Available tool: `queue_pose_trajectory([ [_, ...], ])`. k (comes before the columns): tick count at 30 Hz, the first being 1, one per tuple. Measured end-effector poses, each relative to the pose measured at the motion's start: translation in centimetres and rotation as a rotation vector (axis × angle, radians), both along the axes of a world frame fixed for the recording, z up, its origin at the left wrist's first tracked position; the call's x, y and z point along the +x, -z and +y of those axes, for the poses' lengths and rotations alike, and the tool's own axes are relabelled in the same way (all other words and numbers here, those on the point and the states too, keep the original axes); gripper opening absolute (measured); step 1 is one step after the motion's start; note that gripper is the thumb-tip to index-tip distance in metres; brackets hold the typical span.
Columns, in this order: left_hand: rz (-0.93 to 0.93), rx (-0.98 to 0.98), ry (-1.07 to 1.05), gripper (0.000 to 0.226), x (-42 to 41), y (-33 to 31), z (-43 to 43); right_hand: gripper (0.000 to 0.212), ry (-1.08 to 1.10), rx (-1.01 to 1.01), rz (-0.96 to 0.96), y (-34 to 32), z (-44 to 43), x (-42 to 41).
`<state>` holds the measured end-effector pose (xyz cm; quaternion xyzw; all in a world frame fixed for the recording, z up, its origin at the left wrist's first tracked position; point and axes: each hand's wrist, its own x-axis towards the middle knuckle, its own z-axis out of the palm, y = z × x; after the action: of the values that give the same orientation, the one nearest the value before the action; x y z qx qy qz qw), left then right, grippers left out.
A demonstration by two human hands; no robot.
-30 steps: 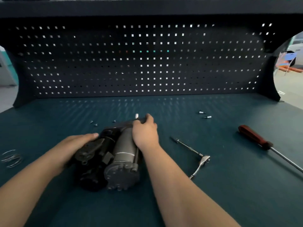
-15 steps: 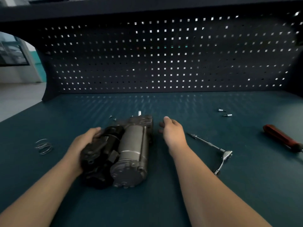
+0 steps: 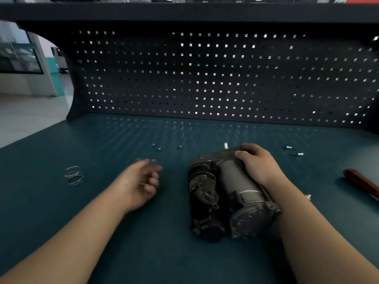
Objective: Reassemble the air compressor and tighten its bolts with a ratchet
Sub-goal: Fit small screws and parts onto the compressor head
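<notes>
The air compressor [image 3: 231, 193], a grey cylinder beside a black motor block, lies on the teal bench mat right of centre. My right hand [image 3: 258, 165] grips its far end, fingers curled over the cylinder and housing. My left hand [image 3: 141, 181] hovers just above the mat to the left of the compressor, apart from it, fingers loosely curled and blurred, holding nothing. Small bolts [image 3: 158, 148] lie behind my left hand, and one upright bolt [image 3: 226, 145] stands just behind the compressor. Only a silver tip of the ratchet [image 3: 308, 197] shows past my right forearm.
Wire spring rings [image 3: 74, 175] lie at the left. Two small silver bits [image 3: 289, 147] sit at the back right. A red-handled screwdriver [image 3: 361, 185] lies at the right edge. A dark pegboard [image 3: 205, 78] closes off the back of the bench.
My left hand let go of the compressor's motor side and moved left off it. My right hand came back onto the compressor's far end. The view shifted left.
</notes>
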<state>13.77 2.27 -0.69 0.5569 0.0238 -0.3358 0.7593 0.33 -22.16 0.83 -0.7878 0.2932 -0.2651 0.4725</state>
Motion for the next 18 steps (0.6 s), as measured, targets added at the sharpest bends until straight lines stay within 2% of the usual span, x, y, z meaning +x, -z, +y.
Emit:
queue_pose_trajectory([
  [1, -0.07, 0.024, -0.063, 0.03, 1.1, -0.2, 0.6, 0.031, 0.001, 0.018, -0.023, 0.2, 0.0, 0.0],
  [2, -0.286, 0.193, -0.117, 0.028, 2.2, -0.1, 1.2, 0.029, 0.008, 0.041, -0.053, 0.3, 0.0, 0.0],
  [4, -0.924, 0.85, -0.134, 0.039, 4.0, 0.8, 2.2, 0.022, 0.034, 0.079, -0.098, 0.4, 0.0, -0.1],
  [5, -1.109, 1.103, -0.053, 0.055, 4.5, 1.3, 2.4, 0.02, 0.043, 0.086, -0.111, 0.5, 0.0, -0.1],
  [6, -1.163, 1.287, 0.055, 0.073, 4.8, 1.8, 2.2, 0.019, 0.047, 0.09, -0.12, 0.6, 0.0, 0.0],
  [8, -1.124, 1.521, 0.186, 0.097, 5.1, 2.7, 1.2, 0.018, 0.047, 0.105, -0.134, 0.8, -0.1, 0.0],
  [10, -1.118, 1.61, 0.217, 0.097, 5.6, 2.8, 0.3, 0.019, 0.052, 0.123, -0.152, 1.1, -0.2, -0.1],
  [12, -1.219, 1.662, 0.233, 0.081, 6.4, 2.4, -0.3, 0.022, 0.058, 0.131, -0.161, 1.3, -0.4, -0.2],
  [16, -1.549, 1.748, 0.33, 0.059, 6.9, 2.2, -0.5, 0.024, 0.043, 0.135, -0.178, 1.6, -0.4, -0.2],
  [18, -1.713, 1.663, 0.286, 0.045, 6.9, 2.8, 0.1, 0.026, 0.039, 0.137, -0.187, 1.7, -0.5, -0.1],
])
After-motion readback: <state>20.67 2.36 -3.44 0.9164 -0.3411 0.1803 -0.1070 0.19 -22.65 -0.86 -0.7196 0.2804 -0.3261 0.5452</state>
